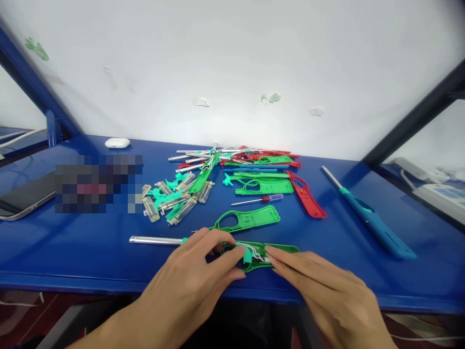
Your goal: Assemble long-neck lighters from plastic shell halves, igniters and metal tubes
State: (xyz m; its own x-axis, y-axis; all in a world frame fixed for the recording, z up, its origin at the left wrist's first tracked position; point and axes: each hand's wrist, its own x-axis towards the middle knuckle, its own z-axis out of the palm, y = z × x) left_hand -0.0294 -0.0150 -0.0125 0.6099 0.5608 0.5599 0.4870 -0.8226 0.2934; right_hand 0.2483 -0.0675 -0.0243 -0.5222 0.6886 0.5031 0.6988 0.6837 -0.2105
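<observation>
An opened gas lighter lies near the table's front edge, its green half shell [286,248] facing up and its metal tube [156,240] pointing left. My left hand [203,264] is closed round the trigger end, thumb and fingertips by the teal trigger [247,256]. White wires [258,253] run along inside the shell. My right hand [323,278] has its fingers pressed together over the shell's handle part, tips by a small whitish piece; what sits beneath them is hidden. Just behind lies a separate green half shell [254,219].
Clear fuel tanks [185,211] and teal triggers are heaped left of centre. Behind are green half shells [267,186], a red shell [308,196], a screwdriver [257,199] and a pile of lighter parts [247,157]. A blue lighter [374,220] lies right, a phone [27,196] left.
</observation>
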